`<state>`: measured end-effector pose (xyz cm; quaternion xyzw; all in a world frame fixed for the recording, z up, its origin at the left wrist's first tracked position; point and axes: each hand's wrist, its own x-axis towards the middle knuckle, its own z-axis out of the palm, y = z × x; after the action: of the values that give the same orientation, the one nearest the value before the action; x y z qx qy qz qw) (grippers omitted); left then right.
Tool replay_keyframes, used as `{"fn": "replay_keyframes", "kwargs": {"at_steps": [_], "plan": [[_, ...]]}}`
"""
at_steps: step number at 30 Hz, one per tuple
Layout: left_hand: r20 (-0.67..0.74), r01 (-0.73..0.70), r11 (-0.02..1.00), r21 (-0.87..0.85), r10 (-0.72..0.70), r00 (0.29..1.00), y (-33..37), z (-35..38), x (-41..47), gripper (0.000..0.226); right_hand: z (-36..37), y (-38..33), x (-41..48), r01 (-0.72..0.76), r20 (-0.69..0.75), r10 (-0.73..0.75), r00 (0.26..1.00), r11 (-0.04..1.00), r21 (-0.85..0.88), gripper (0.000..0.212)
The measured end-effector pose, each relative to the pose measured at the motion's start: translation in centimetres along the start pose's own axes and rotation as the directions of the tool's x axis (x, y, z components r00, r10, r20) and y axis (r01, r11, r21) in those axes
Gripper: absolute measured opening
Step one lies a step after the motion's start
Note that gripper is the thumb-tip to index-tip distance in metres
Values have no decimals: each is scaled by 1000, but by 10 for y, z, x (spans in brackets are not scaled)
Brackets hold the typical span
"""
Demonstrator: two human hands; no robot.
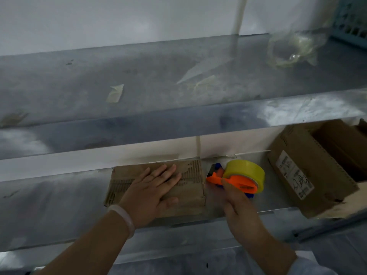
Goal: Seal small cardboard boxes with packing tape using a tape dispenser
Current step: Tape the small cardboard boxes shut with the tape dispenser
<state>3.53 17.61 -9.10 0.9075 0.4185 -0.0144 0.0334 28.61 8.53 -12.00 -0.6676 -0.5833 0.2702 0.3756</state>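
A small brown cardboard box [190, 193] lies on the lower metal shelf, its torn top facing up. My left hand [153, 189] rests flat on the box top, fingers spread, with a pale bangle on the wrist. Just right of the box is an orange tape dispenser [238, 183] carrying a yellow tape roll [246, 171]. My right hand [240, 209] grips the dispenser's handle from below, the cutter end pointing at the box's right edge. The handle itself is mostly hidden by my fingers.
A larger open cardboard box [309, 171] with a white label lies tilted at the right on the same shelf. The upper metal shelf [139, 76] holds tape scraps and a crumpled clear plastic bag [290, 48]. A blue crate [351, 18] sits at the top right.
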Motion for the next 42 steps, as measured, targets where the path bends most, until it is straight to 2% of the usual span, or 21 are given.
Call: {"fn": "replay_keyframes", "kwargs": {"at_steps": [1,2,3,5,11,15,18,21,23,25,26,27,28,29,30,31,32,34,36,38,42], "plan": [[-11,-6,1000,0,6,1000,0,1,0,61,5,-17,2,-26,-29,35,999,965,260,46],[-25,-13,1000,1,13,1000,-1,2,0,62,12,-31,7,-64,-1,71,997,903,425,52],[-39,-19,1000,0,19,999,0,3,0,63,19,-42,10,-109,51,97,994,861,498,56],[-63,-26,1000,3,26,998,0,4,0,64,30,-60,18,-194,149,137,979,844,500,54],[-71,-47,999,-28,45,996,-4,8,2,68,38,-63,29,-319,250,228,941,840,439,57],[-42,-93,994,-59,91,995,-12,6,3,71,41,-60,35,-338,237,261,936,853,398,56],[-30,-125,992,-18,124,992,-20,4,-4,71,42,-54,35,-388,244,308,919,816,428,53],[-64,-35,999,38,37,997,-37,5,-19,80,43,-49,35,-457,279,367,887,777,433,50],[-58,15,999,47,-13,998,-46,4,-27,84,46,-48,35,-457,299,359,884,800,389,49],[-31,22,998,61,-20,999,-48,1,-27,86,51,-51,35,-410,239,352,905,871,270,53],[-22,25,998,64,-24,999,-47,0,-26,86,52,-54,34,-358,157,333,930,915,185,56],[-24,26,998,66,-25,999,-46,-2,-24,87,53,-58,33,-247,38,245,969,967,60,57],[-39,22,998,65,-19,999,-45,-4,-23,87,52,-65,32,-65,-49,60,997,992,-107,56],[-56,11,998,68,-7,998,-45,-6,-24,86,54,-71,31,144,-41,-160,986,953,-268,52],[-71,-7,998,70,12,997,-45,-8,-26,83,57,-75,32,336,45,-346,937,859,-386,49],[-86,-27,997,72,33,996,-45,-7,-28,79,61,-77,32,473,173,-447,878,747,-468,49],[-95,-43,996,76,50,994,-44,-7,-30,75,65,-78,32,541,291,-458,840,658,-524,52],[-97,-54,996,74,61,993,-42,-6,-32,71,67,-75,34,548,377,-399,836,592,-591,62],[-74,-53,997,54,57,996,-45,-7,-32,73,64,-71,38,545,382,-388,839,610,-576,65],[-61,-55,996,69,59,996,-55,-7,-35,74,60,-71,40,549,360,-414,836,625,-556,63],[-133,-51,992,117,67,989,-74,-4,-56,67,61,-70,37,550,289,-477,830,612,-569,60]]}}
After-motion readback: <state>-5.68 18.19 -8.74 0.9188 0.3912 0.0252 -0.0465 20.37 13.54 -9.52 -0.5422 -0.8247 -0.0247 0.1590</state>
